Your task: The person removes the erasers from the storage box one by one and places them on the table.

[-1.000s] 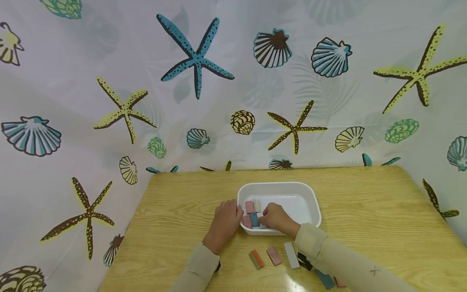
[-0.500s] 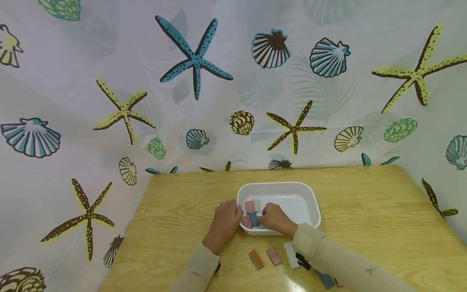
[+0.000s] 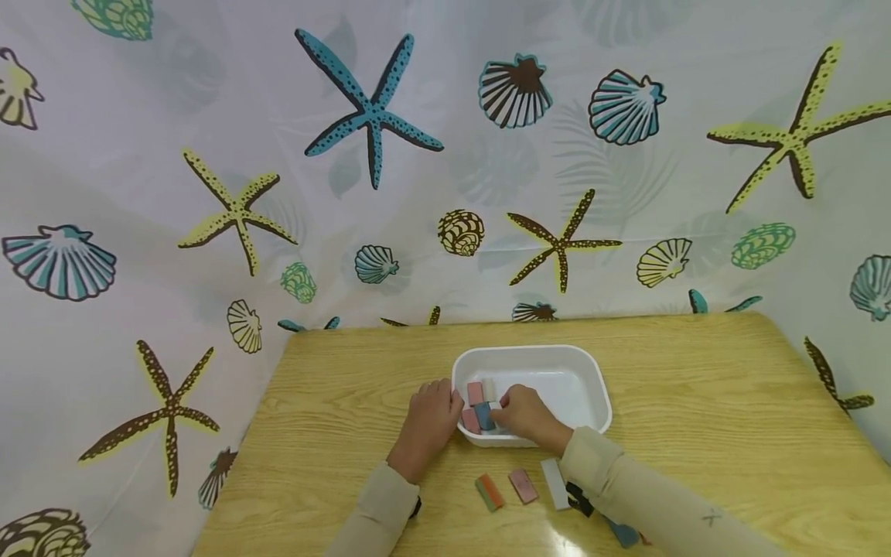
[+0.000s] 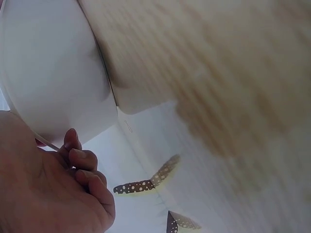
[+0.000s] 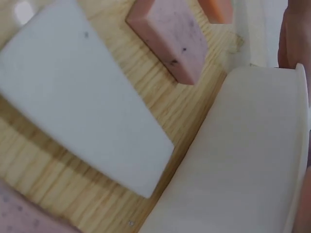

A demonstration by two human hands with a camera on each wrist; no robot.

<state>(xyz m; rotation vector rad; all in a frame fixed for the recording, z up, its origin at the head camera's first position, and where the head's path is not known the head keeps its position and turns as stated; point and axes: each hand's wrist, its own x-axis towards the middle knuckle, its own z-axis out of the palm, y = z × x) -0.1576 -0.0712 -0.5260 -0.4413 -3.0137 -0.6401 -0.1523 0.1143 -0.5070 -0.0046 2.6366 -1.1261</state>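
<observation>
Head view, white plastic tub with rounded corners (image 3: 567,394): right of centre, lower half, long side running across the frame on the wood-grain surface (image 3: 668,402).
Right hand (image 3: 530,415): over the near rim and the closer of the two, fingers narrow, thumb and fingertip seemingly pinching a small whitish block (image 3: 495,405).
Whitish piece: inside the tub, lower left part, right at the fingers' left side; mostly covered, so its long axis can't be told.
Key neighbour: dark blue rectangular block (image 3: 484,416) immediately left of it, long axis nearly up and down the frame, leaning slightly; whether the two touch, can't say.
Company: pale pink rectangular block (image 3: 475,393) and cream rectangular block (image 3: 489,389) side by side above, second pink block (image 3: 471,422) on the blue one's left.
Left hand (image 3: 433,418): farther out, gripping the tub's left rim, fingers bent in the left wrist view.
Lower frame: orange-and-green rectangular block (image 3: 489,493), third pink block (image 3: 523,486), long white block (image 3: 554,484), the last pointing up towards the tub.
</observation>
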